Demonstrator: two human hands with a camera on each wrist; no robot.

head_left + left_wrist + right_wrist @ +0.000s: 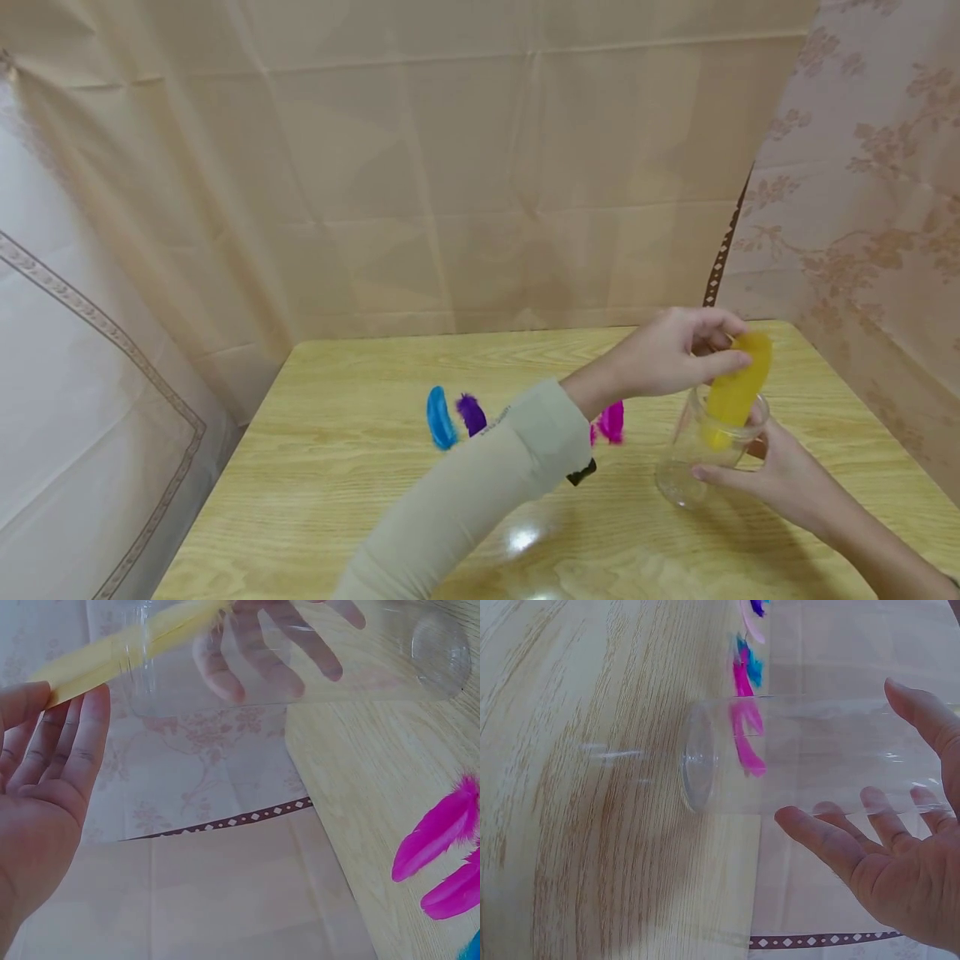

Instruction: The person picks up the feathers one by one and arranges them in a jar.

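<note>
Clamped at the tips, the left hand's grip pinches the yellow feather near its upper end; a light hold there should serve best, since squeezing could crease the vane. That arm, in a pale sleeve, slants up and across the desk, with the hand above the rim and its fingertips pointing right. Next along, the feather leans, upper end rightward, its lower part inside the mouth of the clear jar; keeping it in line with the opening and off the glass would probably spare the barbs from snagging. The jar stands roughly upright, though I can't tell whether its base sits fully flat. Rightmost, the right hand's grip is closed around the jar, thumb on one side, fingers on the other; steady, gentle pressure looks enough. Its forearm comes in from the lower right.
</note>
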